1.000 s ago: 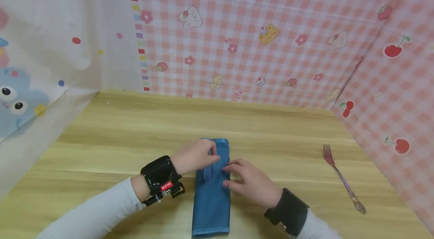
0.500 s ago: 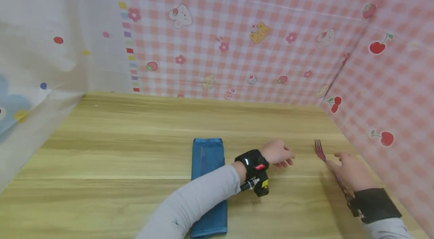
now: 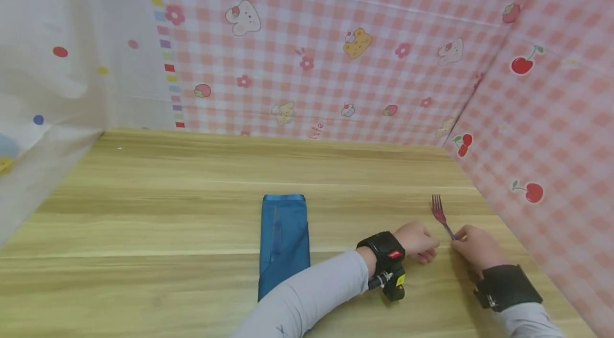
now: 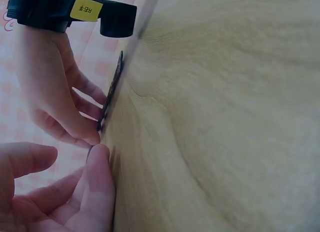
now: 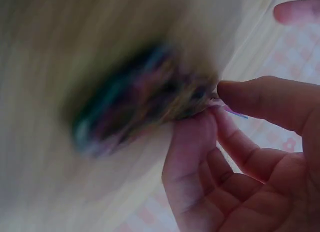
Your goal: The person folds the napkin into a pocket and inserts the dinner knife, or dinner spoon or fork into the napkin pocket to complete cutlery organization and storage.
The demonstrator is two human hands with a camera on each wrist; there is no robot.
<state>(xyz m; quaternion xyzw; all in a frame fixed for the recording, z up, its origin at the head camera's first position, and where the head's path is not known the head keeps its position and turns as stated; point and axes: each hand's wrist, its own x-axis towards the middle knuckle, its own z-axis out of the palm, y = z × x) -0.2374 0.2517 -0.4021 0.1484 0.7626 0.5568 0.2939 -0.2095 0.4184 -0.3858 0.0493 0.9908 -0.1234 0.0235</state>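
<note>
In the head view a metal fork lies on the wooden table at the right, tines pointing away from me. My right hand pinches its shaft between thumb and fingers. The right wrist view shows the patterned handle, blurred, running out from the thumb. Just left of the fork is my left hand, holding nothing. Its thumb stands apart from its loosely bent fingers in the left wrist view, with the fingertips close to the fork and the right hand.
A folded blue fabric pouch lies mid-table, its lower end hidden behind my left sleeve. Pink checked sheeting rises at the back and along the right edge. White sheeting hangs on the left.
Both hands have left the blue pouch and moved right to the fork. The right hand has taken hold of the fork's shaft. The head view has swung slightly right.
</note>
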